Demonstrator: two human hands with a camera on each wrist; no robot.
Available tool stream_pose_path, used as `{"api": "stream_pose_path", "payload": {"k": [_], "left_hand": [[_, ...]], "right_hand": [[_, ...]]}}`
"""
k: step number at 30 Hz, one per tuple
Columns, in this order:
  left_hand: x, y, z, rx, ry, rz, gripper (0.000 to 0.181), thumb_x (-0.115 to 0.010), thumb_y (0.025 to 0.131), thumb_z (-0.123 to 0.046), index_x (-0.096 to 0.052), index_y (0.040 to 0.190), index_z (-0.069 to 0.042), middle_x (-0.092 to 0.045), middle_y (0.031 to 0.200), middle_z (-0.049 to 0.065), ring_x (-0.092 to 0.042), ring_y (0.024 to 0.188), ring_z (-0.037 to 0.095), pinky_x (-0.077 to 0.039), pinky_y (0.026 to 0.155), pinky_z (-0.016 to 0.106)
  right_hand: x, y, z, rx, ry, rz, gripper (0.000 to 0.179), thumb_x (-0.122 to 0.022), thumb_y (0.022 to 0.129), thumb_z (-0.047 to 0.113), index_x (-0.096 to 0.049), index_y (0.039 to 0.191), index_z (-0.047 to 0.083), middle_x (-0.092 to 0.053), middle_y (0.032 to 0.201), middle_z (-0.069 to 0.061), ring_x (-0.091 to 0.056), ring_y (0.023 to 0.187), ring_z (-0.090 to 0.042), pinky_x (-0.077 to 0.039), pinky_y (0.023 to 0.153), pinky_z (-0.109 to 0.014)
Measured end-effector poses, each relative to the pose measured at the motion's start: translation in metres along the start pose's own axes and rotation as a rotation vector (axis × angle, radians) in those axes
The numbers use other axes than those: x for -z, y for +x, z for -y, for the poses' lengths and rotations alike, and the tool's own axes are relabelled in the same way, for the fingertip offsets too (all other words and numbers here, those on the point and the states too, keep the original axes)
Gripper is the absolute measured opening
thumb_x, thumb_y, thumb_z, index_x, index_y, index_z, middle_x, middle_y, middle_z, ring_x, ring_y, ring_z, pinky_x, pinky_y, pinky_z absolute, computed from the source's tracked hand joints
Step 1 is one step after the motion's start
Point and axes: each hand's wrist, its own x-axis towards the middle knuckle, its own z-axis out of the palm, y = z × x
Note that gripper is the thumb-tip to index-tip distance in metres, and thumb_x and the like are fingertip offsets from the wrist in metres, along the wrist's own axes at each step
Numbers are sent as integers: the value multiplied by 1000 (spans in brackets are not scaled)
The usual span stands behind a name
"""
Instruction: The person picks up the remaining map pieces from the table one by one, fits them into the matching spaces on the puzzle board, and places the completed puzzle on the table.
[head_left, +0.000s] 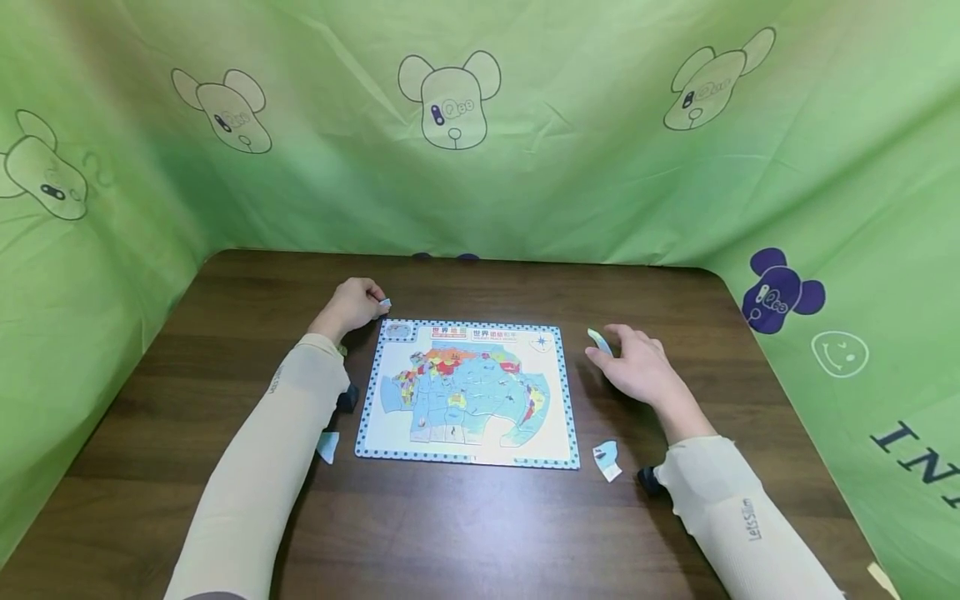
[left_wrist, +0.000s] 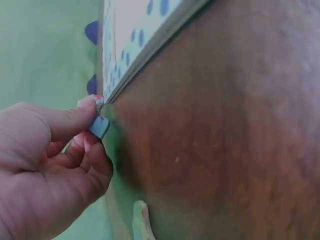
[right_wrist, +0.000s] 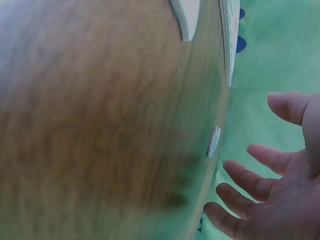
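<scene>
My left hand pinches a small light-blue puzzle piece between thumb and fingers, just off the top-left corner of the world map puzzle board. The map is mostly assembled, with a white gap low on its right side. To the right of the board, my right hand hovers with fingers spread, beside a curved pale puzzle piece. In the right wrist view the hand holds nothing, and that piece lies on the table apart from the fingers.
A blue-and-white piece lies right of the board. Another light-blue piece is by the left forearm, and a yellowish-green piece lies near the left wrist. The brown wooden table is backed by a green printed cloth.
</scene>
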Motion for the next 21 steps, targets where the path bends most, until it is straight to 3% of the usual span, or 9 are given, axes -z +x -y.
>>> {"api": "stream_pose_path", "payload": {"k": [9, 16, 21], "left_hand": [[-1, -15, -13, -68, -98, 32, 15, -65, 85, -17, -60, 96, -8, -55, 91, 10, -49, 81, 23, -42, 68, 34], [-18, -26, -29, -134, -51, 96, 11, -67, 84, -17, -61, 90, -10, -55, 86, 8, -49, 78, 22, -41, 66, 33], [-27, -27, -32, -126, -37, 124, 10, -69, 82, -17, -62, 87, -12, -56, 84, 8, -50, 76, 22, -41, 64, 33]], "right_hand": [[1, 2, -1, 5, 8, -7, 70, -44, 88, 54, -34, 135, 3, -43, 127, -25, -29, 118, -48, -27, 90, -57], [-2, 11, -4, -16, 16, 13, 66, -46, 89, 49, -36, 134, 1, -45, 125, -23, -34, 117, -44, -27, 90, -57], [-1, 15, -5, -44, 24, 10, 62, -48, 89, 47, -39, 131, 2, -46, 122, -22, -36, 114, -43, -28, 90, -56]]}}
